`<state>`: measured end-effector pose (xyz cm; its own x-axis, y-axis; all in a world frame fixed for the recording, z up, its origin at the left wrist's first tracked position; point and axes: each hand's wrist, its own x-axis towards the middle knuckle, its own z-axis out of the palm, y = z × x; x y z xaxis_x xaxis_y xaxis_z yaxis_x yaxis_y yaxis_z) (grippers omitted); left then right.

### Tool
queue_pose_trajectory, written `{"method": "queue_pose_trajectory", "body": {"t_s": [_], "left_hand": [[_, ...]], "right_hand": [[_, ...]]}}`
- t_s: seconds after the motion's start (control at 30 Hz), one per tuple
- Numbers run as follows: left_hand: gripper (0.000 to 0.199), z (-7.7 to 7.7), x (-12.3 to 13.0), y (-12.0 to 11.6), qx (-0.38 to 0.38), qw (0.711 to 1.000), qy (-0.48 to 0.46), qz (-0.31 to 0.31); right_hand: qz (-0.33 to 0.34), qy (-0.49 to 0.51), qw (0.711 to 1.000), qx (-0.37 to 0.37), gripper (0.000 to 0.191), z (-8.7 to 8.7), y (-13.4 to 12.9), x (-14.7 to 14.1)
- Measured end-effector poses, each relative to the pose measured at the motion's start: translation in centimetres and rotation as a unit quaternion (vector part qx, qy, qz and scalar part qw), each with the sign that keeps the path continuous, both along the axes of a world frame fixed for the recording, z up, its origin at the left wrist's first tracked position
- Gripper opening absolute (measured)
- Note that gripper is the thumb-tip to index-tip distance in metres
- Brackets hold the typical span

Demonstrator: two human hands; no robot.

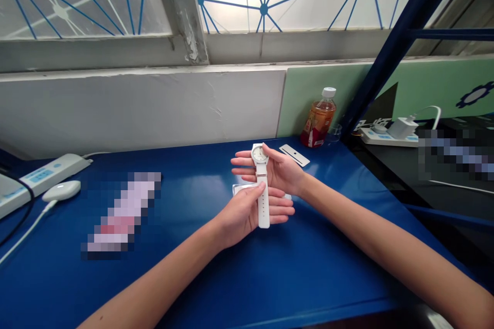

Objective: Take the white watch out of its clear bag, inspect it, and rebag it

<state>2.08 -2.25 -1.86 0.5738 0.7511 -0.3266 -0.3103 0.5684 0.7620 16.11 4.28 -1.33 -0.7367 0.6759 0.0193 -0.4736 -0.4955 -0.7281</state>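
Observation:
A white wristwatch [263, 200] lies stretched out lengthwise between my two hands, its round pale dial at the far end. My left hand [241, 213] is palm up under the strap, with the thumb pressed on the strap. Farther off, my right hand [283, 169] supports the watch head from beneath, and its thumb rests on the edge of the dial. The strap's free end, with its row of holes, points toward me. Partly hidden beneath my hands is a flat, clear and whitish object [236, 188]; what it is I cannot make out.
A white card with a slot [294, 155] and a drink bottle [319, 117] are at the back right of the blue table [185, 277]. On the left are a blurred-out object [123, 213], a power strip [50, 175] and a white cabled device [62, 191]. A blue post [389, 46] rises right.

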Motion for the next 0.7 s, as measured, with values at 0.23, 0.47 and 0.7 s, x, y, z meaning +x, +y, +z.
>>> {"method": "queue_pose_trajectory", "body": {"t_s": [0.23,0.47,0.7], "left_hand": [[0.043,0.1,-0.05,-0.02,0.001,1.0,0.022,0.002],[0.044,0.06,-0.01,-0.2,0.005,0.999,0.037,0.001],[0.039,0.0,-0.19,-0.18,0.04,0.999,0.005,-0.018]], "right_hand": [[0.022,0.003,1.0,0.002,0.066,0.4,-0.15,0.12],[0.045,-0.007,0.999,0.001,0.066,0.59,-0.06,0.34],[0.017,-0.033,0.999,-0.003,0.068,0.68,0.09,0.4]]}}
